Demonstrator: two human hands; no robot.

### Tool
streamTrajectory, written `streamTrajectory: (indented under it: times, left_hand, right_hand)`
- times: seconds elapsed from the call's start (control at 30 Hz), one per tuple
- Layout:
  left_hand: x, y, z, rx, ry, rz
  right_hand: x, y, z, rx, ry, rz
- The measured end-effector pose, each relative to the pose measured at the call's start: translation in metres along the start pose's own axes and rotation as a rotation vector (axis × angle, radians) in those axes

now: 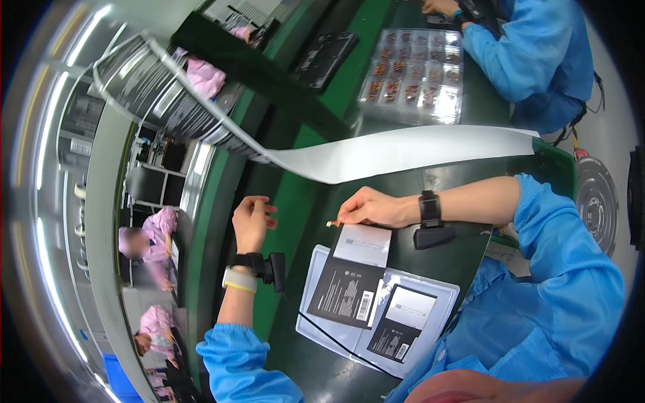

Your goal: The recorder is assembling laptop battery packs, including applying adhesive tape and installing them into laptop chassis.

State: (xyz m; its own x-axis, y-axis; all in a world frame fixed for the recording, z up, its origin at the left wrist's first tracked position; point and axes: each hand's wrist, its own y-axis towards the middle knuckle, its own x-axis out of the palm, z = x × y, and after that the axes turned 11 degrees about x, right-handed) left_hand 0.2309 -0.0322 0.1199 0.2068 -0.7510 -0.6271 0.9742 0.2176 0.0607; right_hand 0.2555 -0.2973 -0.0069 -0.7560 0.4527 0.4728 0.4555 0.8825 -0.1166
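Right hand (371, 207) pinching our black-and-white pack (344, 287) at its twelve o'clock end, over the pale tray (312, 274); barcode (365, 305) at five, tiny white print alongside! At nine o'clock, our left hand (251, 225) curls loosely.

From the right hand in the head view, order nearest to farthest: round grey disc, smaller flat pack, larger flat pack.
1. Larger flat pack, just below the right hand.
2. Smaller flat pack, lower right.
3. Round grey disc, far right.
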Motion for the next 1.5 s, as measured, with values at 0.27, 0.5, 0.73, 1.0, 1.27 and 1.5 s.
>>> streamTrajectory:
  times: [0.27, 0.5, 0.73, 1.0, 1.27, 1.5]
  left_hand:
    - [0.009, 0.099, -0.046, 0.381, 0.124, -0.028]
    - [0.08, 0.185, -0.048, -0.064, -0.302, -0.119]
    - [0.16, 0.228, -0.031, 0.348, 0.467, 0.031]
    - [0.181, 0.244, -0.015, 0.294, 0.43, 0.053]
    - [0.178, 0.266, -0.051, 0.351, -0.392, 0.39]
    - [0.169, 0.266, -0.016, -0.071, -1.259, 0.195]
  right_hand:
    - [0.021, 0.001, -0.013, 0.045, -0.02, -0.176]
    - [0.01, 0.0, -0.012, 0.07, 0.164, -0.171]
    - [0.006, -0.005, -0.009, 0.12, 0.234, -0.124]
    - [0.009, -0.004, -0.006, 0.107, 0.229, -0.115]
    - [0.014, -0.002, -0.017, 0.136, 0.152, -0.132]
    - [0.004, -0.007, -0.007, 0.112, 0.173, -0.098]
